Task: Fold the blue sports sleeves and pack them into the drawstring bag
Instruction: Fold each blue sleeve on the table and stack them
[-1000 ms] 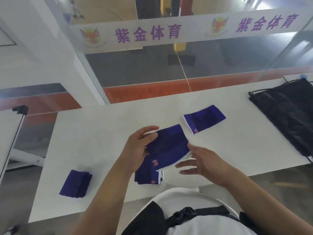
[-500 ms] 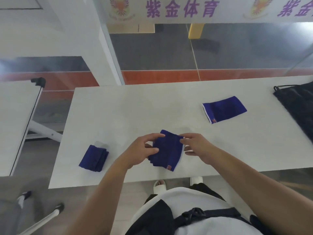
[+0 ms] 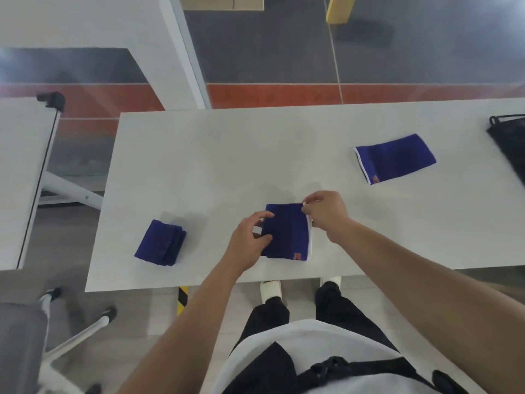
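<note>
A blue sports sleeve point(image 3: 285, 231) with a white hem and a small orange logo lies flat near the front edge of the white table point(image 3: 216, 155). My left hand point(image 3: 250, 237) pinches its left edge. My right hand point(image 3: 324, 214) pinches its upper right corner at the white hem. A folded stack of blue sleeves point(image 3: 161, 242) rests to the left. Another blue sleeve point(image 3: 395, 157) lies flat at the back right. The black drawstring bag point(image 3: 508, 140) shows only partly at the right edge of the view.
A second white table point(image 3: 20, 172) stands to the left, across a gap. A chair base with white legs point(image 3: 76, 334) is on the floor at the lower left. My feet show under the table's front edge. A glass wall runs behind the table.
The sleeve was held up in the air and folded between my hands; now it lies flat on the table. The view has tilted down, and the bag has slid toward the right edge.
</note>
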The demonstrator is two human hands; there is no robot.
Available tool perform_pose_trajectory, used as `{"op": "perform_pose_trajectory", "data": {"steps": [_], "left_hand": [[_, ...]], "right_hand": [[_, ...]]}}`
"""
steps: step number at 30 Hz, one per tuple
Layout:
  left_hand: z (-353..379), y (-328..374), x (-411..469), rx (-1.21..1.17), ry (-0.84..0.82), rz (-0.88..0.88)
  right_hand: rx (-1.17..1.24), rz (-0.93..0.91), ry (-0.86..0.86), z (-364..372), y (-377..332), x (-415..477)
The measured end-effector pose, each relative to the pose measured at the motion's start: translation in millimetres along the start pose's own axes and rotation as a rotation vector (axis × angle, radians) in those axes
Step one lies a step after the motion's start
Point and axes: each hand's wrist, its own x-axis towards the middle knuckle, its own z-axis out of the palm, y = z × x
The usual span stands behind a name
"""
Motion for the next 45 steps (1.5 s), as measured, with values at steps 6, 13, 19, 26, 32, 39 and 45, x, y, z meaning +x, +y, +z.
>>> {"op": "perform_pose_trajectory", "data": {"steps": [6,13,19,26,32,39,45], "left_hand": [[9,0,5,0.045,-0.012,-0.020],[12,-7,5,0.227,0.031,0.029],[15,-6,-2,0.452,0.061,0.139],[23,-13,-9,1.023,-0.043,0.233],[15,-36,-2,1.236,-0.126,0.216],[11,-32,1,1.189,-0.219,0.163],[6,-2,-1,0.968,-0.109,0.198]], "right_hand": [[-0.018,-0.014,0.017,2,-3,12],[-0.102,-0.059,0.012,2,19,9],[-0.344,-0.341,0.005,7,45,-15],[-1.126,-0.686,-0.107,6,85,-30],[-1.289,-0.698,-0.124,3,101,-19],[-1.329,-0.687,-0.158,6,95,-20],[-1.050,-0.705,-0.145,-14,79,-26]]}}
